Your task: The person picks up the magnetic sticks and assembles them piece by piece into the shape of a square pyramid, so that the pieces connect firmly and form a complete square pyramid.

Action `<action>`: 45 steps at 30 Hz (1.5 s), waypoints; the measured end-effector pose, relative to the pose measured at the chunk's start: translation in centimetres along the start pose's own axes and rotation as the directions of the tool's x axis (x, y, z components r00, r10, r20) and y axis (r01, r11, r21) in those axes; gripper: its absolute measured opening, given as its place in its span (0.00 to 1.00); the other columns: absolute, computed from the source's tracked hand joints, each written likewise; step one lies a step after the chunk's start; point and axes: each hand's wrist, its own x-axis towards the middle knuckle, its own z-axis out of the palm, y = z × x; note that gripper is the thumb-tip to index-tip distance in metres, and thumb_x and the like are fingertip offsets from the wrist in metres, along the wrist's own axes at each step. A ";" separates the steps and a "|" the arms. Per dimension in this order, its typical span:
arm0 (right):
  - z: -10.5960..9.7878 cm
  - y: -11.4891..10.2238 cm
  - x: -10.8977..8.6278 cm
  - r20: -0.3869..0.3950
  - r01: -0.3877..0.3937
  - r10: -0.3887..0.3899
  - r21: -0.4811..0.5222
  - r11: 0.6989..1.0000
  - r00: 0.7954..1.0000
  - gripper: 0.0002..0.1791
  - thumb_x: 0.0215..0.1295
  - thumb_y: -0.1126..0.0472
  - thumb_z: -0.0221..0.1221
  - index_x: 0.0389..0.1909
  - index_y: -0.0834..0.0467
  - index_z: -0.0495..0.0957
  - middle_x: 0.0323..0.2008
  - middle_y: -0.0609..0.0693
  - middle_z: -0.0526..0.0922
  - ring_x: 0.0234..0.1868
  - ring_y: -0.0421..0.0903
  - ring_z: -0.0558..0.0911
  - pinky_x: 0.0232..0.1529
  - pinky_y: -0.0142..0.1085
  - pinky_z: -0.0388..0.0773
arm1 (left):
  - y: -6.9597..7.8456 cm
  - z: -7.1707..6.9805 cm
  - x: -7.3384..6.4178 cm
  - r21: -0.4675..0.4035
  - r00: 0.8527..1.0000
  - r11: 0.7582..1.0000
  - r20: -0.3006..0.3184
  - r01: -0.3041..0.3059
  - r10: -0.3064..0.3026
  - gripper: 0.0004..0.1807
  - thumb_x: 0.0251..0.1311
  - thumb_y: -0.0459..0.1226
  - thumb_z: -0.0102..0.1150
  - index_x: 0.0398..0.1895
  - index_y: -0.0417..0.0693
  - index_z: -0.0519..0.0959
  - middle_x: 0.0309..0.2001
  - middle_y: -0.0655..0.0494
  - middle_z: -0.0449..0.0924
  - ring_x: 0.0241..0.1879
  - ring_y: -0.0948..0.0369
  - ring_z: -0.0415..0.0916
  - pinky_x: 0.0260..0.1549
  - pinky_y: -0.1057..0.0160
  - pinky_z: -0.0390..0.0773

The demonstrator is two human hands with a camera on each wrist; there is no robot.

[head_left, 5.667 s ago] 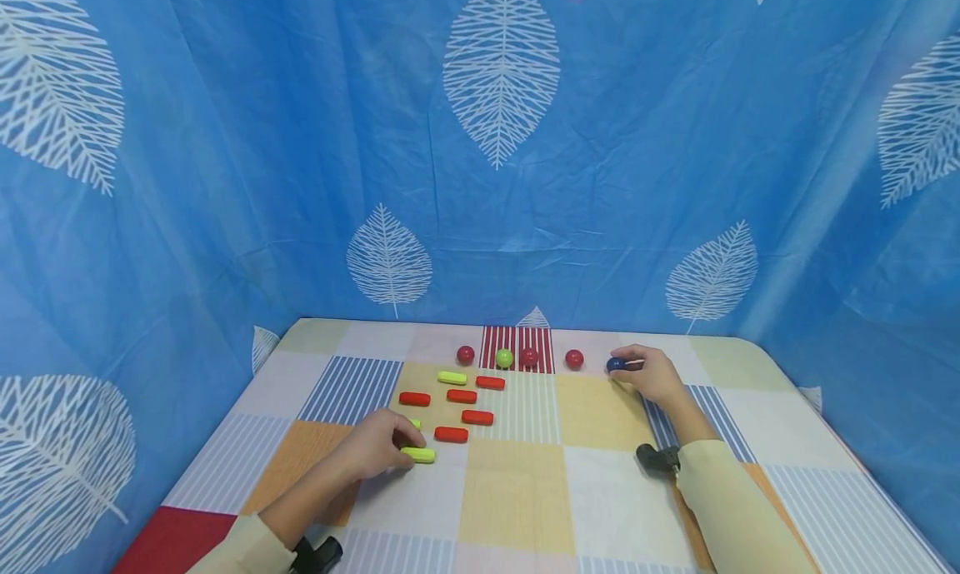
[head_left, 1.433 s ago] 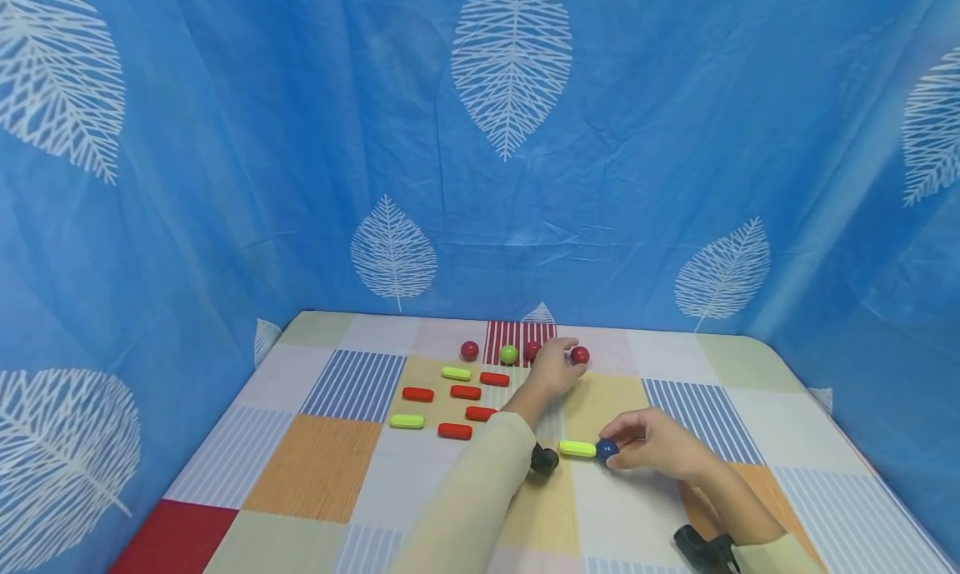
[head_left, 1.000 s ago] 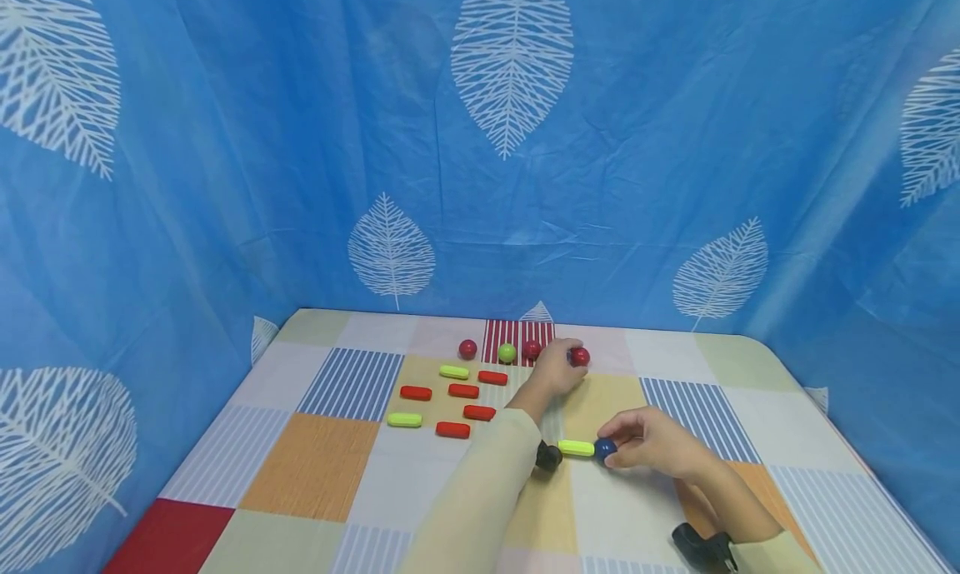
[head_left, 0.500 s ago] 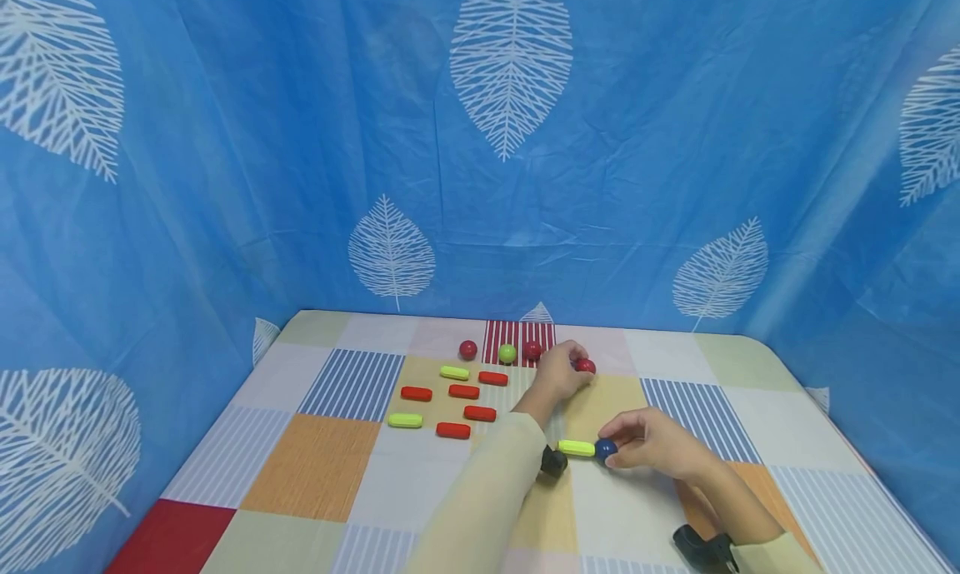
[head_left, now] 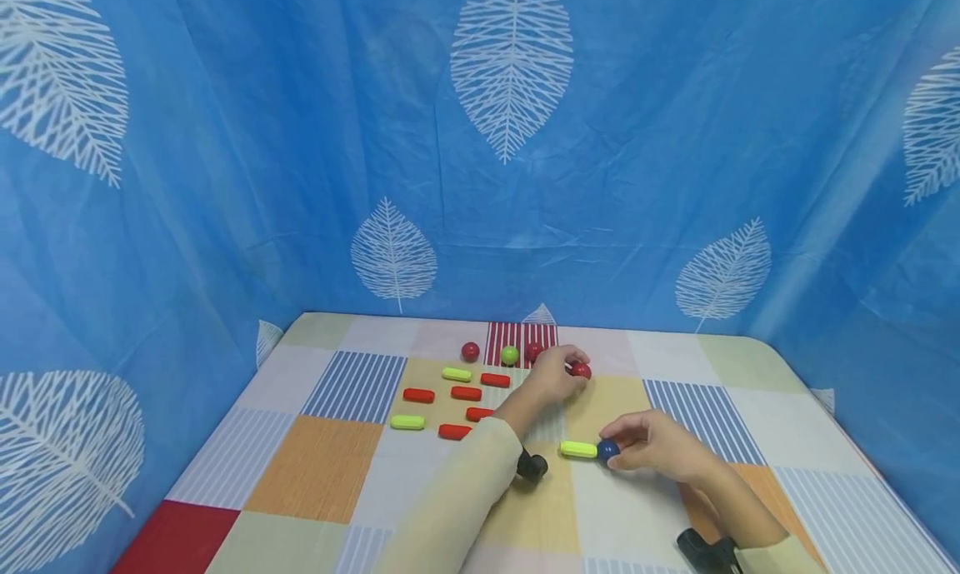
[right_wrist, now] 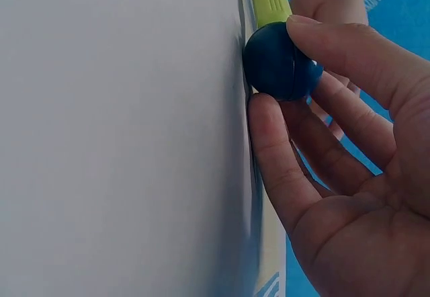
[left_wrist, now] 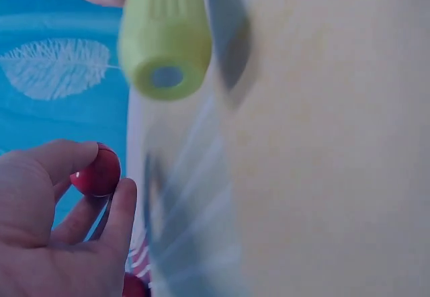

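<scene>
- Head view: the blue ball (head_left: 608, 450) and the yellow rod (head_left: 578, 450), apart some seconds ago, now touch end to end, rod to the left of ball; the right grip (head_left: 660, 446), just right of the blue ball, is narrowed to the ball's width and pinches it; the red ball (head_left: 581, 371) has come off the far row into the left grip (head_left: 553, 376), beyond the blue ball and slightly left; to judge by this, the work has moved on from that pair to a further ball.
- Counted there: three red balls, one held and two other red balls (head_left: 470, 351); one green ball (head_left: 510, 355); one blue ball; three yellow rods, two of them loose rods (head_left: 407, 422); five red rods (head_left: 418, 396); all loose pieces lie on the counter (head_left: 622, 507), left of and beyond the blue ball.
- Left wrist view: thumb and fingers, partly spread, pinch the red ball; the yellow rod's free end looms nearby.
- Right wrist view: thumb and fingertips pinch the blue ball; the yellow rod meets its far side.
</scene>
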 end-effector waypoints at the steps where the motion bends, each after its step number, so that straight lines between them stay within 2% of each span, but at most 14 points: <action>1: 0.0 0.0 0.0 0.002 0.001 -0.001 -0.001 1.000 1.000 0.22 0.55 0.63 0.75 0.50 0.64 0.84 0.47 0.58 0.88 0.44 0.46 0.85 0.43 0.29 0.83 | 0.1 -0.3 -0.3 -0.009 1.000 1.000 0.012 -0.008 0.008 0.16 0.59 0.31 0.71 0.49 0.52 0.84 0.46 0.58 0.85 0.42 0.65 0.79 0.40 0.70 0.80; 6: 0.0 0.2 0.0 0.008 0.006 -0.006 0.000 1.000 1.000 0.21 0.55 0.63 0.75 0.50 0.65 0.85 0.47 0.59 0.88 0.44 0.44 0.85 0.43 0.29 0.83 | 0.3 -2.3 -2.1 -0.067 0.998 0.997 0.054 -0.039 0.043 0.15 0.59 0.33 0.72 0.49 0.52 0.84 0.46 0.58 0.85 0.42 0.66 0.78 0.37 0.70 0.81; 11: 0.0 0.2 -0.2 0.004 0.004 -0.004 -0.004 1.000 1.000 0.21 0.55 0.63 0.74 0.50 0.65 0.85 0.46 0.58 0.88 0.42 0.43 0.85 0.42 0.30 0.83 | 0.0 -3.8 -4.1 -0.114 0.997 0.993 0.071 -0.011 0.019 0.14 0.59 0.36 0.74 0.47 0.55 0.84 0.44 0.62 0.83 0.42 0.65 0.78 0.40 0.68 0.82; 17: 0.2 0.1 -0.4 -0.002 -0.002 0.002 -0.015 1.000 1.000 0.20 0.56 0.62 0.74 0.50 0.63 0.85 0.46 0.56 0.88 0.41 0.44 0.83 0.41 0.30 0.82 | -0.8 -5.5 -6.7 -0.110 0.996 0.994 0.093 -0.006 0.016 0.20 0.58 0.37 0.74 0.54 0.52 0.85 0.46 0.61 0.85 0.45 0.63 0.80 0.42 0.66 0.84; 23: 0.3 0.0 -0.4 -0.009 0.021 -0.021 -0.011 1.000 1.000 0.21 0.55 0.63 0.74 0.50 0.64 0.85 0.46 0.59 0.88 0.40 0.41 0.84 0.40 0.30 0.83 | -2.0 -6.8 -9.0 -0.086 0.995 0.996 0.101 0.009 0.000 0.17 0.56 0.37 0.76 0.50 0.52 0.87 0.44 0.62 0.86 0.45 0.62 0.81 0.42 0.64 0.85; 29: 0.6 0.0 -0.3 0.004 0.057 -0.057 -0.012 0.998 0.998 0.20 0.56 0.62 0.74 0.50 0.65 0.85 0.47 0.59 0.88 0.42 0.38 0.86 0.43 0.29 0.83 | -2.9 -7.6 -11.2 -0.060 0.992 0.997 0.123 0.042 -0.035 0.19 0.53 0.37 0.78 0.49 0.52 0.87 0.45 0.62 0.85 0.44 0.62 0.81 0.42 0.63 0.85; 36: 1.3 -0.2 -0.2 0.020 0.089 -0.089 0.018 0.996 0.996 0.21 0.57 0.63 0.73 0.50 0.67 0.84 0.47 0.60 0.88 0.42 0.39 0.86 0.43 0.29 0.84 | -3.4 -8.0 -13.6 0.006 0.985 0.997 0.153 0.074 -0.074 0.18 0.52 0.38 0.79 0.47 0.54 0.88 0.42 0.62 0.84 0.42 0.61 0.78 0.40 0.62 0.84; 40: 1.7 -0.3 0.0 0.037 0.091 -0.093 0.057 0.994 0.995 0.21 0.58 0.64 0.72 0.51 0.68 0.84 0.47 0.63 0.88 0.42 0.39 0.86 0.43 0.29 0.84 | -3.5 -8.1 -14.5 0.011 0.983 0.996 0.161 0.088 -0.089 0.16 0.50 0.36 0.79 0.44 0.53 0.89 0.40 0.60 0.83 0.41 0.59 0.78 0.39 0.60 0.84; 45: 2.1 -0.8 0.1 0.030 0.081 -0.083 0.057 0.995 0.996 0.20 0.57 0.64 0.73 0.50 0.67 0.85 0.46 0.61 0.88 0.42 0.42 0.87 0.42 0.29 0.84 | -3.5 -8.0 -14.8 0.002 0.978 0.993 0.173 0.121 -0.120 0.14 0.49 0.34 0.80 0.41 0.53 0.89 0.38 0.60 0.83 0.40 0.58 0.78 0.42 0.57 0.85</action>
